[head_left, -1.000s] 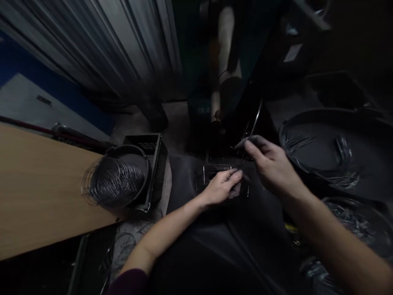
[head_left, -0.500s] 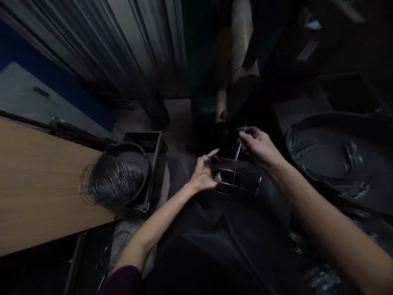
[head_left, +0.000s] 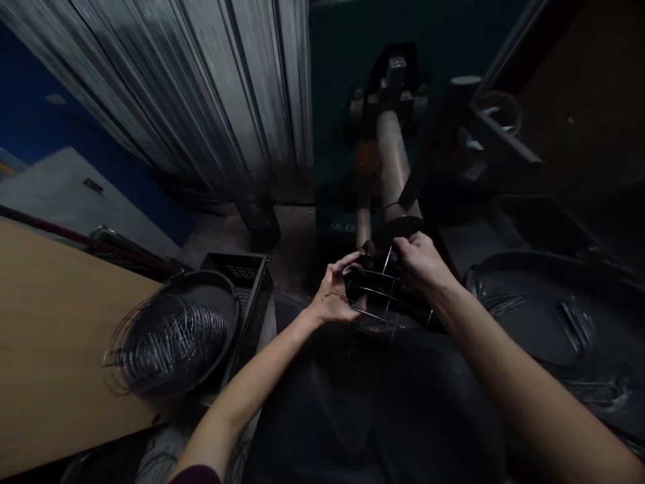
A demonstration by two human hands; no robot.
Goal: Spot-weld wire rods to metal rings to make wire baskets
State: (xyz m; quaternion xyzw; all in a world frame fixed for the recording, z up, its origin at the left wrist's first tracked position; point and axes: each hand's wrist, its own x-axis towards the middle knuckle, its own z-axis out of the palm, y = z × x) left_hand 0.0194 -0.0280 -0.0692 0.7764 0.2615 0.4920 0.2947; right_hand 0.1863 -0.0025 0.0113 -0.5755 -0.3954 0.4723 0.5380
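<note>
My left hand [head_left: 334, 293] grips the left side of a curved wire frame [head_left: 375, 293], its thumb below and fingers above. The frame has several thin bars and crosspieces. My right hand [head_left: 422, 263] is closed on a thin metal rod [head_left: 387, 261], which slants down to the frame's upper edge. Just beyond my hands are the lower ends of a thick metal cylinder [head_left: 394, 161] and a thinner one [head_left: 363, 225] on a dark green machine [head_left: 335, 134].
On the left, a round pan [head_left: 234, 302] holds many wire rings [head_left: 174, 336] beside a dark crate [head_left: 262, 275] and a wooden board [head_left: 60, 336]. A large round tray [head_left: 534, 269] with thin metal pieces [head_left: 577, 326] lies at the right.
The view has tilted up, showing more of the machine. My right hand has turned knuckles up and, with the wire frame, is now closer to the cylinder ends.
</note>
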